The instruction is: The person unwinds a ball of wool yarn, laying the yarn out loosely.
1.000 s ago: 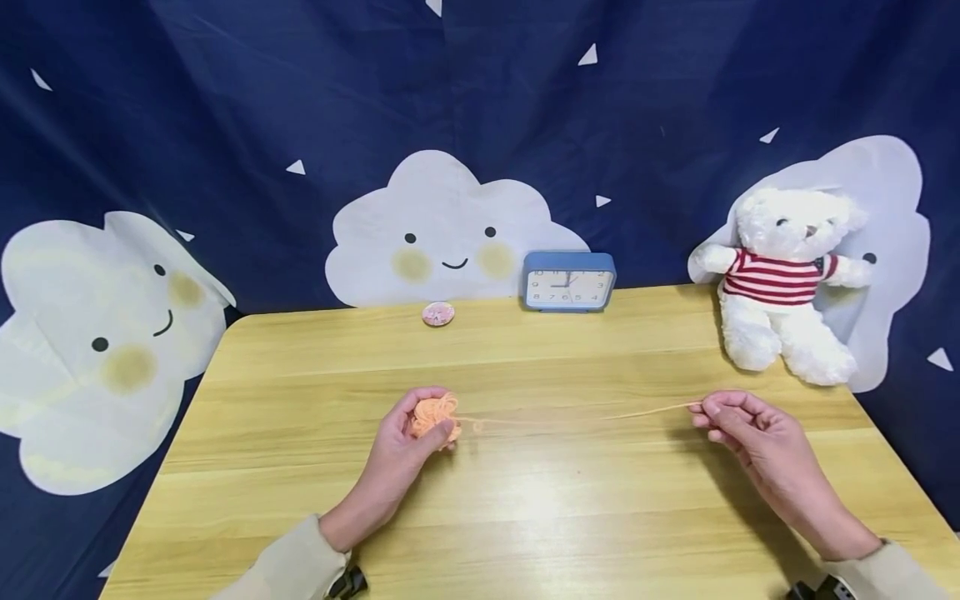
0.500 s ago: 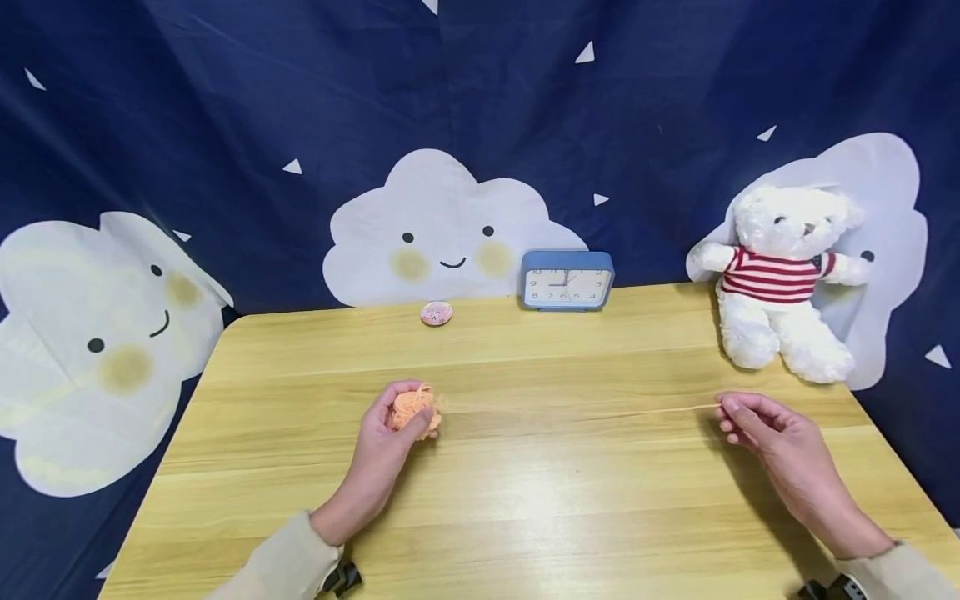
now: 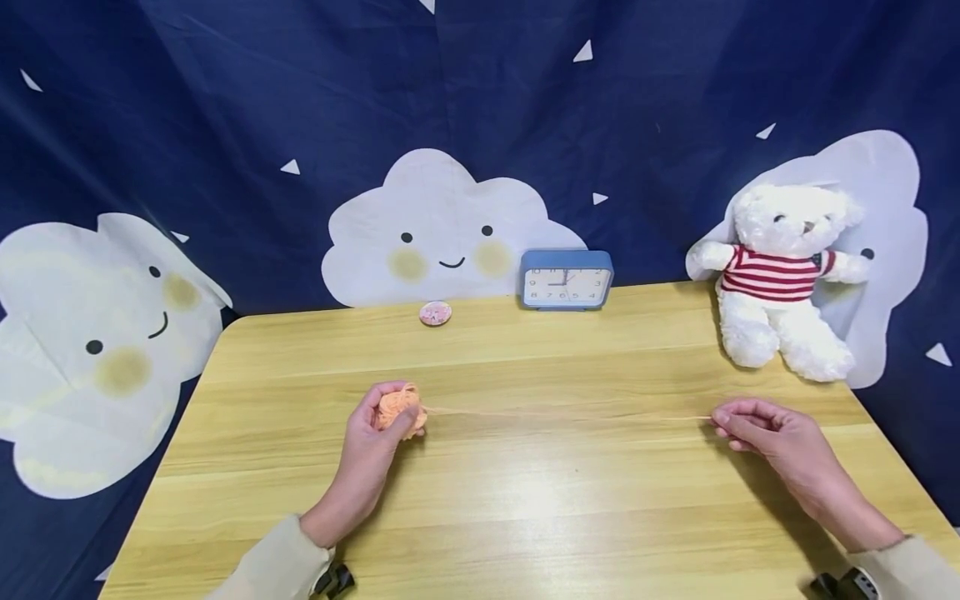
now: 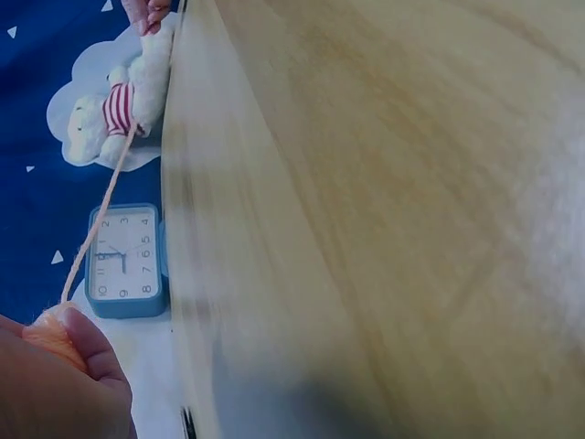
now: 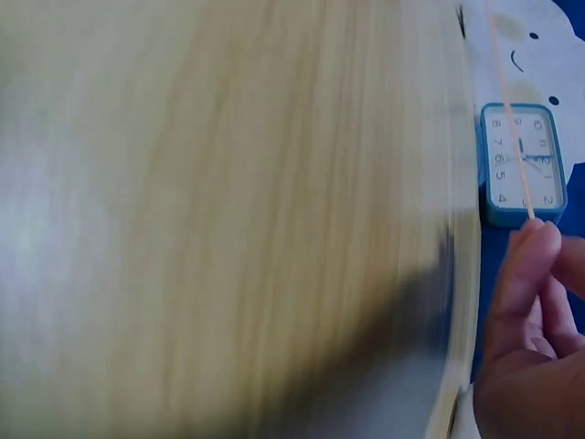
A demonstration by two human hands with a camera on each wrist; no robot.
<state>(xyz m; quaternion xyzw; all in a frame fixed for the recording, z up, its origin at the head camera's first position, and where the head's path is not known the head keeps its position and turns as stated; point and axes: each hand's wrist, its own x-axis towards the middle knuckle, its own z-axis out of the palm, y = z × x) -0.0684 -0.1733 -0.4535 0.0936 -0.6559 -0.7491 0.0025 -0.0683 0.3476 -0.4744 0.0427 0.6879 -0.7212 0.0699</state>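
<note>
Fuzzy yarn ball; glossy wood-grain table; plush bear; creased cloth backdrop.

Compared with a second ago, the hands are wider apart. The left hand has carried the orange ball of yarn farther left over the worktop, while the right hand has moved right and slightly nearer the person. The strand spans a longer gap and runs nearly level instead of rising toward the right hand; the small curl beside the ball is gone.
</note>
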